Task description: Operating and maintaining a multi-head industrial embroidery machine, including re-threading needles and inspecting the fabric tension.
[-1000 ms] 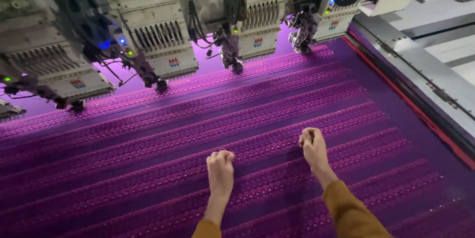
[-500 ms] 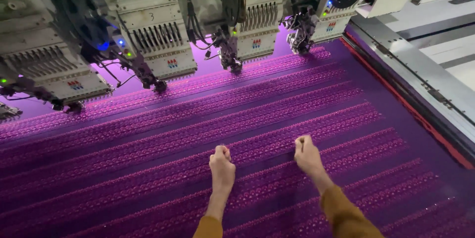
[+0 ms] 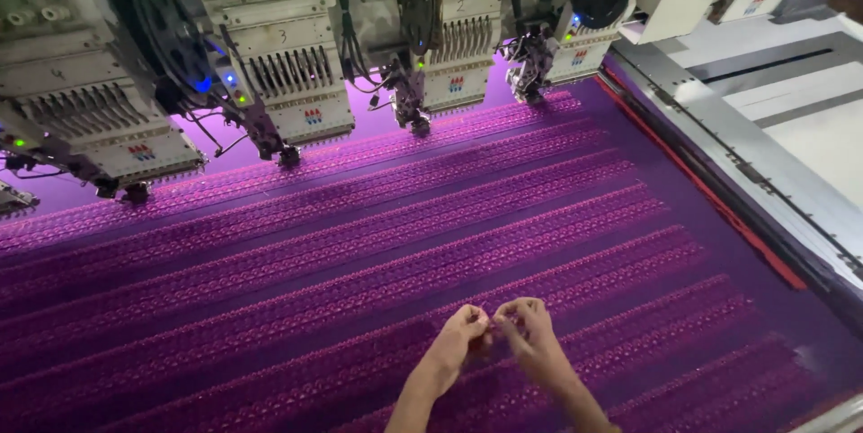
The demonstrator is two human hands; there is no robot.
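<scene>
A wide purple fabric [image 3: 360, 244] with rows of embroidered bands lies stretched flat under a line of embroidery machine heads [image 3: 270, 64]. My left hand [image 3: 458, 339] and my right hand [image 3: 526, 330] meet just above the cloth near its front edge, fingertips pinched together and touching each other. Something very small, perhaps a thread, may be between the fingers; it is too small to make out. Both forearms come in from the bottom of the view.
The machine heads hang over the far edge of the fabric, needles close to the cloth. A grey metal frame rail [image 3: 764, 181] with a red strip [image 3: 710, 195] runs along the right side. White table panels [image 3: 800, 118] lie beyond it.
Both hands have lifted off the fabric and come together at the middle, fingertips now pinched against each other. The view has tilted a little toward the machine heads.
</scene>
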